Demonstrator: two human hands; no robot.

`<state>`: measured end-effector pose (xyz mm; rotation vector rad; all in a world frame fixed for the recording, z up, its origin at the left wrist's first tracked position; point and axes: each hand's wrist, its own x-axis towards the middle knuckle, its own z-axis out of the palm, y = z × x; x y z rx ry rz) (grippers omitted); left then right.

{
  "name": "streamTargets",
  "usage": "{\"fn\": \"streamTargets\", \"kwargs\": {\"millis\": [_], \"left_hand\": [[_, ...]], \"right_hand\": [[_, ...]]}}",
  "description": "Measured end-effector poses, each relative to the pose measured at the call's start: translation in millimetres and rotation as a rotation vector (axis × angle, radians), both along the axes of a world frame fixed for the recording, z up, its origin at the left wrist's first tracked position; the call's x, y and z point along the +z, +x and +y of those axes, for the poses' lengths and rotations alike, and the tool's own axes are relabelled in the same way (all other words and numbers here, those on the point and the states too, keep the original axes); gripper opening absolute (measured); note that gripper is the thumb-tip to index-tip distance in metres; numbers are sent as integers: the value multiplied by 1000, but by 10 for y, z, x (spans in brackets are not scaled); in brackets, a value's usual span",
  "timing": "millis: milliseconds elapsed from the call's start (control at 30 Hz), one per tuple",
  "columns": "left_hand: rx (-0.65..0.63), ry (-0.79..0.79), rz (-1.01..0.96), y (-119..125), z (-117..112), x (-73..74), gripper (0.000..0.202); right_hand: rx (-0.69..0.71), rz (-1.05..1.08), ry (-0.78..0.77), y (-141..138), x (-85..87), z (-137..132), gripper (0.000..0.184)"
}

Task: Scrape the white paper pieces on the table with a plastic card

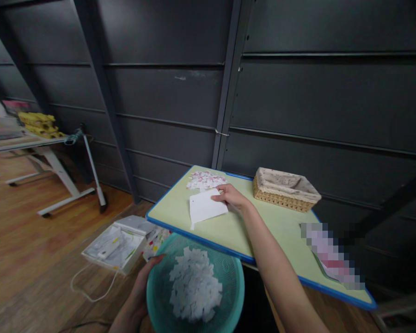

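My right hand (231, 196) reaches across a pale green table (270, 222) with a blue edge and grips the right side of a flat white scraper card (205, 207). Just beyond the card lies a heap of small white and pink paper pieces (205, 180). My left hand (146, 278) holds the left rim of a teal plastic basin (229, 277), kept below the table's near edge. Inside the basin is a pile of several white paper pieces (194, 289).
A woven basket (284, 189) stands at the table's back right. A blurred sheet (329, 256) lies near the right front. On the wooden floor sit a white open box (116, 245) with a cord. A white-legged table (45, 148) stands far left; dark wall panels behind.
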<state>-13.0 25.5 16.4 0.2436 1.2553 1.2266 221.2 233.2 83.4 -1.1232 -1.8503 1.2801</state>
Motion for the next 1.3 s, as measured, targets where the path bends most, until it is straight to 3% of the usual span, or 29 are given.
{"fn": "streamTargets", "kwargs": {"millis": [167,233,300,400,467,567,700,833,967,1100,1300], "left_hand": [[-15,19,0,-3,2,-20,34],[-27,14,-34,-23,15,-47,38],[-34,1,-83,-46,29,-74,41],[-16,-20,-111,-59,34,-90,42],[0,1,-89,-47,25,-80,42],[1,33,-58,-22,12,-59,40],[-19,-20,-77,-28,24,-65,40],[-19,-27,-107,-50,33,-68,36],[-1,-12,-126,-47,16,-54,23],[-36,-9,-105,-44,10,-63,9],[-37,2,-83,-55,23,-86,10]], "right_hand": [[230,-7,-62,-78,21,-82,34],[216,62,-77,-95,30,-95,36],[57,193,-22,-89,39,-74,40],[-337,314,184,-35,38,20,44],[-554,248,350,13,22,91,43],[-697,-12,511,41,-18,145,39],[-640,-349,572,-43,-74,105,35],[-537,-512,607,-121,-90,47,35],[-618,-636,582,-110,-42,9,36],[-716,-696,561,-103,11,-26,38],[-694,-673,564,-85,41,-29,37]]}}
